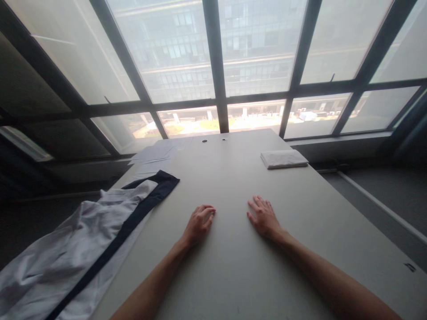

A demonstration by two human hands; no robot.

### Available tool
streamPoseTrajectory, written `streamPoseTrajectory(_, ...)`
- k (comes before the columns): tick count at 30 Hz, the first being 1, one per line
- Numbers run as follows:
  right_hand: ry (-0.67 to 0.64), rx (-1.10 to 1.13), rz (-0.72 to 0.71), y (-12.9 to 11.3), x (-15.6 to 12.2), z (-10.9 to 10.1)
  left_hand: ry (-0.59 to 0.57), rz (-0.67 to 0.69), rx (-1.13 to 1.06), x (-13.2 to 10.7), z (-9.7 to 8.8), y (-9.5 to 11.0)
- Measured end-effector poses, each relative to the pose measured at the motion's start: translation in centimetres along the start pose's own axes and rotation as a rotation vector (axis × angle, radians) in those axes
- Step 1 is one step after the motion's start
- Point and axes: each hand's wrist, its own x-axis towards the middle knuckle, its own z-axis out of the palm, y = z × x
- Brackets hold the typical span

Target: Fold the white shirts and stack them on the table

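My left hand (199, 223) rests on the white table (230, 275), its fingers loosely bent and the thumb slightly apart from them. Nothing shows in its grasp. To its right, my right hand (265, 218) lies palm down on the same tabletop, fingers spread and holding nothing. A white garment or cloth with a dark navy band (133, 218) is heaped along the left table edge and hangs over the side; my left hand is apart from it. Beyond my right hand sits a folded white cloth (284, 159), which neither hand touches.
Several white paper sheets (155, 155) overlap at the far left corner of the table. A dark round hole (204, 141) shows near the far edge. A small black mark or object (409, 267) is at the right edge. Large framed windows (180, 53) stand behind the table.
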Motion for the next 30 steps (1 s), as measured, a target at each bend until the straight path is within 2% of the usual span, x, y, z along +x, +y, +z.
streamPoseTrajectory(7, -0.001, 0.011, 0.004, -0.2, -0.1, -0.2, 0.036, 0.017, -0.021, 0.1, 0.3, -0.4)
streamPoseTrajectory(12, -0.01, -0.004, 0.0, -0.1, -0.1, -0.1, 0.072, 0.001, -0.058, -0.2, 0.2, 0.0)
streamPoseTrajectory(18, 0.03, -0.042, -0.034, 0.8, -0.1, 1.0, 0.124, 0.021, -0.006, -0.1, -1.1, 0.6)
streamPoseTrajectory(21, 0.055, -0.056, -0.05, 1.1, -0.1, 1.4, 0.188, 0.005, 0.071, 0.4, -2.9, -0.4)
streamPoseTrajectory(23, 0.064, -0.064, -0.054, 1.2, -0.1, 1.5, 0.241, -0.02, 0.128, 0.7, -4.8, -1.7)
streamPoseTrajectory(26, 0.067, -0.076, -0.057, 1.1, -0.1, 1.5, 0.35, -0.089, 0.234, 0.9, -8.4, -4.6)
streamPoseTrajectory(30, 0.081, -0.091, -0.066, 1.2, -0.2, 1.6, 0.516, -0.291, 0.411, -0.2, -13.3, -9.5)
